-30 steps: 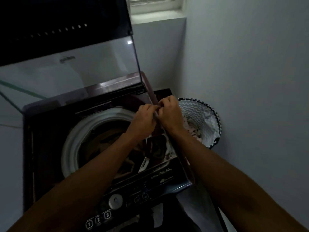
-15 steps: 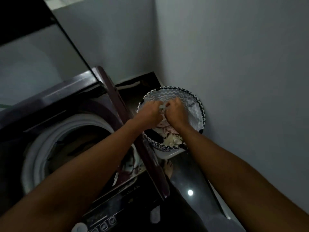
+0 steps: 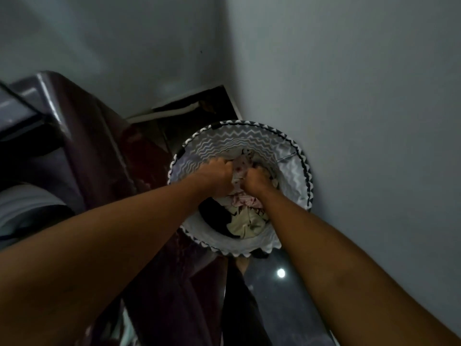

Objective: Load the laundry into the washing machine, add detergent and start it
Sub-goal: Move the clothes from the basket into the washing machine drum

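A round laundry basket with a zigzag pattern stands in the corner, to the right of the washing machine. Inside it lie mixed clothes: a pale patterned garment, a pink piece, a cream piece and something black. Both my hands are down in the basket. My left hand and my right hand each grip the pale patterned garment, fingers curled into the cloth. The washer's open drum rim shows only at the left edge.
Grey walls close in behind and to the right of the basket. The floor is dark and glossy, with a light reflection on it. A foot shows just below the basket. The washer's dark maroon side stands close to the basket's left.
My view and both hands have swung right from the washer drum to the basket. The hands went down into the clothes and now grip a garment there.
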A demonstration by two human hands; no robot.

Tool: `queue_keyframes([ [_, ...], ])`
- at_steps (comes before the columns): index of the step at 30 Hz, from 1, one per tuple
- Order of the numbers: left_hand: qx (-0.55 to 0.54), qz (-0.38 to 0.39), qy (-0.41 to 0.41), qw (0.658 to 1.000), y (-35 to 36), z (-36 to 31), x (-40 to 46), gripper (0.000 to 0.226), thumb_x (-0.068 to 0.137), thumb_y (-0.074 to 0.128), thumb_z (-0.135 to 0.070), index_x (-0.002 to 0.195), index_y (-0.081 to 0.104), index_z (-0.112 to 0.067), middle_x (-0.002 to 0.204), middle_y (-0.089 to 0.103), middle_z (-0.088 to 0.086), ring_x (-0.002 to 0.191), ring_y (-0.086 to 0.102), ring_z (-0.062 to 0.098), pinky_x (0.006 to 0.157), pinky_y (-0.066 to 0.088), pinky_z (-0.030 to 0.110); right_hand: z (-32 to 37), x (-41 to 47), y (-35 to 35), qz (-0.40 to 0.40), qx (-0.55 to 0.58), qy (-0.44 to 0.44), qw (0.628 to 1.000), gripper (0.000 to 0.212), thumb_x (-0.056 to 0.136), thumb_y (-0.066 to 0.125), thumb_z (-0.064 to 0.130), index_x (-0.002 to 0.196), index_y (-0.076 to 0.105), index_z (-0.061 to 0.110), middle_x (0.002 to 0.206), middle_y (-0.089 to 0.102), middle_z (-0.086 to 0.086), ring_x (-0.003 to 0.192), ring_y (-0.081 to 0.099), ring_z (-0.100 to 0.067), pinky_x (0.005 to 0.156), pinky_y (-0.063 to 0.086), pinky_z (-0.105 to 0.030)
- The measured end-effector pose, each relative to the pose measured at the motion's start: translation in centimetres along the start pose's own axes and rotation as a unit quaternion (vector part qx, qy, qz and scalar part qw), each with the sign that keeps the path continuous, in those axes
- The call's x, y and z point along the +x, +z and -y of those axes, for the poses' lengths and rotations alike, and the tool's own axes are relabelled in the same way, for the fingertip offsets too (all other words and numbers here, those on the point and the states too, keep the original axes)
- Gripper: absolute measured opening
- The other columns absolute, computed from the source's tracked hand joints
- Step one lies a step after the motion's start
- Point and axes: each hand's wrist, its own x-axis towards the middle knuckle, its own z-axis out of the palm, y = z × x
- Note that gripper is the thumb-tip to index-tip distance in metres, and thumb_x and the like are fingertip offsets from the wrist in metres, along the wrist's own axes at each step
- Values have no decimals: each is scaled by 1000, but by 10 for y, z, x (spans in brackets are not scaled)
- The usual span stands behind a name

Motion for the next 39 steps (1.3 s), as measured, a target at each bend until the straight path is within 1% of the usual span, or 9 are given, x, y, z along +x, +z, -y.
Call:
queue_keyframes([
  [8,55,18,-11,998,19,-6,45,56,93,53,-33,141,38,-9,145,34,19,136,31,38,110,31,50,-37,144,110,72,-13,-23,997,89,82,36,62,156,10,19,162,10,-13,147,15,-36,118,19,-50],
  [16,19,40,-23,999,38,1,53,69,94,55,-43,149,29,-10,155,21,20,144,19,41,117,24,53,-6,69,51,-28,281,72,956,52,101,46,27,144,39,0,149,41,-18,136,39,-33,114,31,-38],
  [20,-34,55,-72,995,47,3,46,96,85,62,-56,152,15,-7,155,20,18,143,21,40,116,24,53,11,41,17,-92,436,149,883,26,88,63,26,103,69,6,104,69,-14,100,66,-32,82,52,-38],
  [24,-137,23,-115,984,38,-3,36,112,81,65,-53,155,-7,-10,160,12,17,146,19,39,117,24,52,27,-3,-28,-96,542,163,819,24,73,60,14,50,51,12,55,56,-5,54,53,-26,47,43,-28],
  [27,-199,-10,-100,975,16,-8,13,111,69,72,-49,156,10,-19,155,21,18,141,27,43,115,30,46,36,-28,-47,-102,626,153,758,5,43,53,13,43,54,8,64,62,-13,60,54,-29,53,42,-35],
  [31,-297,-69,-104,947,-6,-10,-27,86,66,80,-20,141,39,-31,136,47,16,123,51,37,98,49,44,53,-54,-55,-59,739,92,664,48,16,51,20,61,57,4,77,60,-17,71,54,-39,69,47,-45],
  [33,-374,-124,-94,914,-16,-13,-47,64,66,82,-28,123,52,-28,117,63,6,105,64,28,81,57,40,74,-85,-72,-52,791,61,606,44,14,52,19,55,57,5,74,58,-12,72,55,-35,79,48,-41],
  [36,-402,-208,-60,890,-38,-17,-86,37,72,83,-30,99,61,-17,93,67,-2,84,61,15,67,43,27,98,-129,-90,-61,848,42,524,35,22,48,15,54,56,5,74,56,-14,74,55,-34,89,46,-45],
  [39,-389,-269,-29,881,-60,-15,-120,33,71,84,-30,94,64,-16,90,70,-3,84,63,14,66,40,25,118,-158,-104,-56,848,21,527,40,36,50,16,74,53,4,84,56,-17,80,55,-35,90,46,-47],
])
